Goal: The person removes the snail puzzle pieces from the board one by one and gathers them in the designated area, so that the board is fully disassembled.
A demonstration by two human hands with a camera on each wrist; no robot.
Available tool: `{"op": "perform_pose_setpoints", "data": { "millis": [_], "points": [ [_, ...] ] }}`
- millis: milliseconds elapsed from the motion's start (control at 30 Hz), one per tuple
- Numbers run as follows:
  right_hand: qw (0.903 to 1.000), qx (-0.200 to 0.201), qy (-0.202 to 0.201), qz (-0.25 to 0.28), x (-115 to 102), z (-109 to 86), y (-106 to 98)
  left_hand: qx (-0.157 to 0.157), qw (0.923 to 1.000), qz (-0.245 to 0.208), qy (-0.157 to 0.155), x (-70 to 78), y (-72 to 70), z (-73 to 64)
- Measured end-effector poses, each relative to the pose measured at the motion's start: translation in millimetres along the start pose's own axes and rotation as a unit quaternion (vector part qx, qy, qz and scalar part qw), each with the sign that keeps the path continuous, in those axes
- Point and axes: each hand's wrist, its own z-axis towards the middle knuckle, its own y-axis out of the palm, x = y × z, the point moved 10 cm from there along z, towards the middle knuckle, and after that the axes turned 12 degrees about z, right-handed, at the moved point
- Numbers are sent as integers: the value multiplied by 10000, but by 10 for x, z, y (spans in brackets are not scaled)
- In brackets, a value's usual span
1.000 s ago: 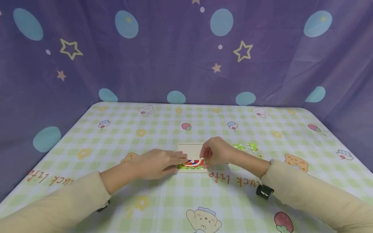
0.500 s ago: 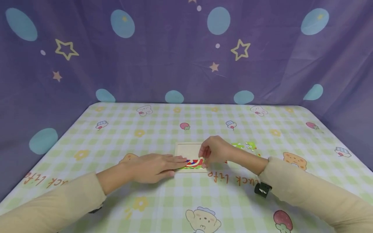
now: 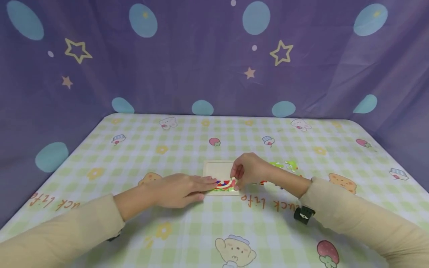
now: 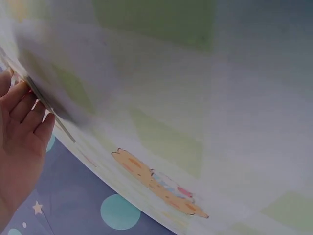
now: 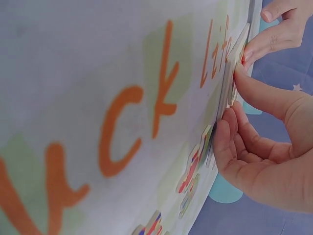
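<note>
A shallow light wooden puzzle board (image 3: 218, 168) lies on the table, with colourful joined puzzle pieces (image 3: 223, 185) along its near side. My left hand (image 3: 181, 190) reaches in from the left, its straight fingertips resting on the pieces at the board's left side. At the right side, my right hand (image 3: 252, 171) pinches a puzzle piece (image 3: 233, 182) between thumb and fingers, low over the board. The right wrist view shows the thumb and curled fingers of the right hand (image 5: 266, 132) at the board's edge. Fingers hide most of the pinched piece.
Loose green puzzle pieces (image 3: 291, 166) lie to the right of the board, beyond my right forearm. Red-patterned puzzle pieces (image 5: 194, 164) lie near the right hand. A checked cloth (image 3: 140, 149) covers the table, and a purple curtain (image 3: 201, 74) hangs behind it.
The left thumb has drawn back from the board's near edge, while its fingers stay on the pieces. My right hand keeps pinching at nearly the same spot. The head view has shifted slightly.
</note>
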Motion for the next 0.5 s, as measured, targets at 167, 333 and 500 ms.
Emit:
{"op": "perform_pose_setpoints", "data": {
  "millis": [167,333,500],
  "points": [
    [10000,11,8,24,-1,-7,-2,-53,10000,-46,-41,2,-9,24],
    [10000,16,74,40,10,-9,-3,-23,10000,-79,-29,10,-18,42],
    [10000,21,77,46,10,-3,0,54,10000,28,-23,16,-53,66]
  ]
}}
